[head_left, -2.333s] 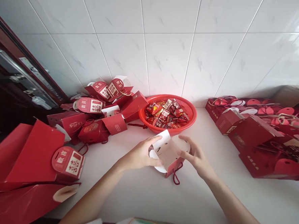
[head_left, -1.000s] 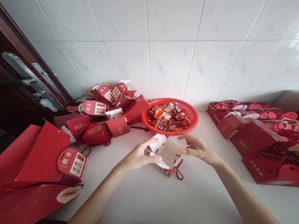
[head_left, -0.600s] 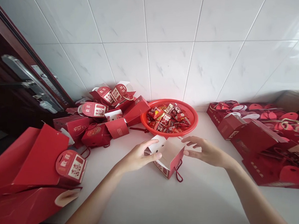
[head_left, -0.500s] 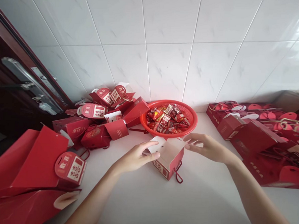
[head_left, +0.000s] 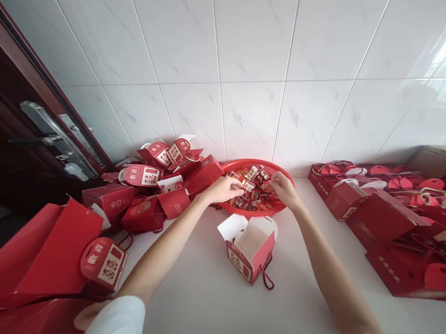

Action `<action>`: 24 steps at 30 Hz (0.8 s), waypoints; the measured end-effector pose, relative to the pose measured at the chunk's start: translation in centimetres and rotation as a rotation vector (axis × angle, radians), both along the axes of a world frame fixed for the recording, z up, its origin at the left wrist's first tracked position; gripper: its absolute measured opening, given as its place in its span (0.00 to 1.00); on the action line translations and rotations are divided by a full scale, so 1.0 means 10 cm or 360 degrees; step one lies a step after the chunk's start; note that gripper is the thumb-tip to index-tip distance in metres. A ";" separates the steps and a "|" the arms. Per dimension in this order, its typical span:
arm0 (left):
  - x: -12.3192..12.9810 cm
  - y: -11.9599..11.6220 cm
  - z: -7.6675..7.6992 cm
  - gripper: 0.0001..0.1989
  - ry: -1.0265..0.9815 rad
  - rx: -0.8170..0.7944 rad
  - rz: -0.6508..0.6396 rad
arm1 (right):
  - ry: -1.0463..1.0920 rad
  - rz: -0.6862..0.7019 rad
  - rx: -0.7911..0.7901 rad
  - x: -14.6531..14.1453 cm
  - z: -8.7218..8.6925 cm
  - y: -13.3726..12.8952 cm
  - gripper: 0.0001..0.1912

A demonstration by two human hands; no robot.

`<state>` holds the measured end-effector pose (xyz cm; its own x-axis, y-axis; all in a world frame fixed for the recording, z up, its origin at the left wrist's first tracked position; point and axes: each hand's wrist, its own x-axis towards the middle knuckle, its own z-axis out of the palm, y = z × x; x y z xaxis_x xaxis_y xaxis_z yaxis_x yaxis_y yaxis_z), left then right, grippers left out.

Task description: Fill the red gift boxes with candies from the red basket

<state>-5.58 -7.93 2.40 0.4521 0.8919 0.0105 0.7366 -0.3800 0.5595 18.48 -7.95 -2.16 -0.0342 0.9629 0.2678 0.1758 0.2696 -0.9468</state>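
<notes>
White glossy tabletop (head_left: 185, 295) is running along a marbled white tile wall (head_left: 257, 43), dark wood door upper L. Open red cardboard box w/ white lining (head_left: 248, 254) is sitting lower centre, below & apart from both hands. L hand (head_left: 226, 188) & R hand (head_left: 282, 187) are dipping into round red plastic basket (head_left: 286, 203), centre, fingers part-curled by wrapped sweets (head_left: 250, 189); can't tell if either's gripping any.

Over the basket (head_left: 250, 213), the left hand (head_left: 224, 189) and right hand (head_left: 285, 191) hide some sweets (head_left: 257, 194); their grip is unclear to me. Far right of it, red boxes (head_left: 398, 271) run out of view.
</notes>
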 end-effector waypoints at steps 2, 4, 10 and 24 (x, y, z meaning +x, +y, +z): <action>0.13 0.22 -0.07 0.15 0.0232 -0.0076 -0.0225 | -0.0006 -0.0006 -0.0043 -0.08 -0.03 0.07 0.18; 0.24 0.37 -0.14 0.11 0.0355 -0.0147 -0.0334 | 0.0013 -0.0005 -0.0074 -0.10 -0.04 0.11 0.21; 0.45 0.53 -0.30 0.13 0.0610 -0.0311 -0.0485 | 0.0113 -0.0012 -0.0109 -0.01 -0.08 0.13 0.24; 0.52 0.55 -0.42 0.28 0.0592 -0.0626 -0.0748 | 0.0108 -0.0109 -0.0081 0.03 -0.11 0.16 0.14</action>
<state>-0.34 -2.39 -1.82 0.7006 0.5078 -0.5013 0.7130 -0.5260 0.4636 18.78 -6.32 -3.28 0.0488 0.9748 0.2179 0.1274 0.2103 -0.9693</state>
